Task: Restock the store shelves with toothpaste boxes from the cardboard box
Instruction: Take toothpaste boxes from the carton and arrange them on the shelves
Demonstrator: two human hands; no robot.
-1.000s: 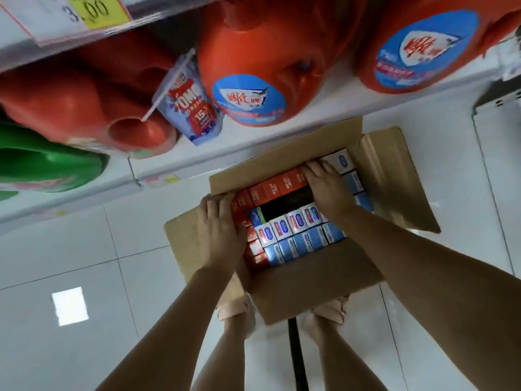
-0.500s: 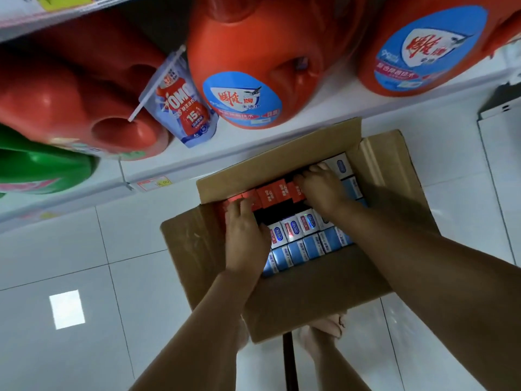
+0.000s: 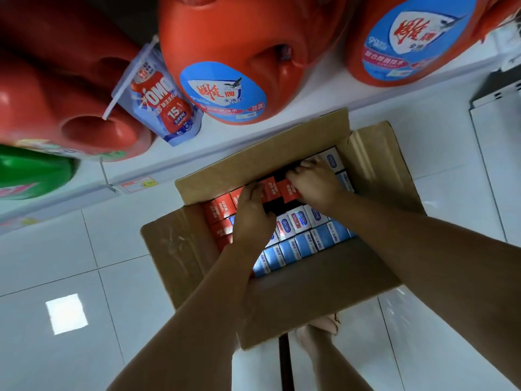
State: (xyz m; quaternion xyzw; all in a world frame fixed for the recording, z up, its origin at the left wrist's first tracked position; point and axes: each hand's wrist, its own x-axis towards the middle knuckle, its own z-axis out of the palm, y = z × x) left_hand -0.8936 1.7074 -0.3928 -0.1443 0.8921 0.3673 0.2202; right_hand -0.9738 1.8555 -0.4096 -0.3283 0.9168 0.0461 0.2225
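Note:
An open cardboard box [image 3: 318, 294] stands on the tiled floor below me. It is packed with upright toothpaste boxes: red ones [image 3: 222, 207] along the far and left sides, blue and white ones [image 3: 307, 244] nearer me. Both my hands are inside it. My left hand [image 3: 252, 218] curls its fingers over the red boxes in the far row. Beside it, my right hand [image 3: 315, 182] grips two red boxes [image 3: 282, 190] that stand raised above their row. A dark gap shows just behind the raised boxes.
A white shelf edge [image 3: 197, 153] runs just past the box, loaded with big orange detergent jugs [image 3: 248, 52], a green jug [image 3: 31, 173] and a hanging OMO pouch [image 3: 166, 105]. White floor tiles [image 3: 70, 263] surround the box. My feet [image 3: 324, 325] stand at its near side.
My left hand has moved from the box's left edge across to the far red row. My right hand has closed on red boxes there and lifted them up.

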